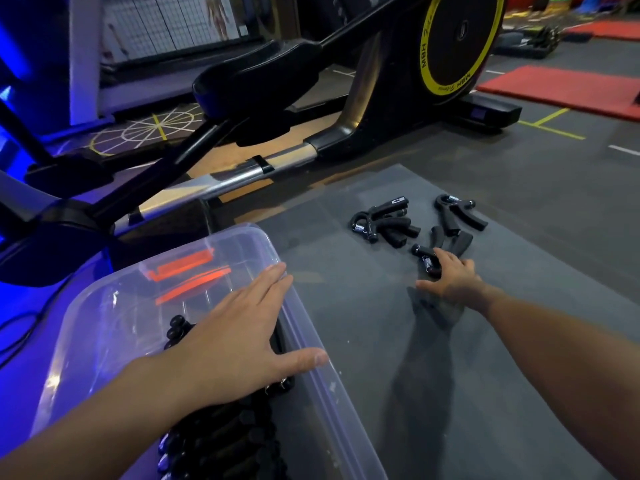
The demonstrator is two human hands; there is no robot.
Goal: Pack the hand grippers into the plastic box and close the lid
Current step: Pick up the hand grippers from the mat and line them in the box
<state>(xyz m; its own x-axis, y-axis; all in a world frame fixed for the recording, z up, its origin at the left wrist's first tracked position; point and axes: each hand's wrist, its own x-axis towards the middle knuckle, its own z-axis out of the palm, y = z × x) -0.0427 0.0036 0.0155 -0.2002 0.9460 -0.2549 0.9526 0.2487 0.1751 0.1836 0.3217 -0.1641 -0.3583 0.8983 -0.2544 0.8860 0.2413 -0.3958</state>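
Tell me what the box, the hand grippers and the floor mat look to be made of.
Box: clear glossy plastic; contents show through its wall. Hand grippers: matte black handles, likely foam or rubber, with shiny coiled metal springs. Floor mat: dull grey, probably rubber or foam; no shine.

Gym: elliptical trainer [346,98], red floor mats [561,88], dumbbells [543,36].

A grey mat [346,306] lay on the floor [554,161]. Loose black hand grippers [384,221] lay on it right of centre, with the clear plastic box [332,410] at lower left.
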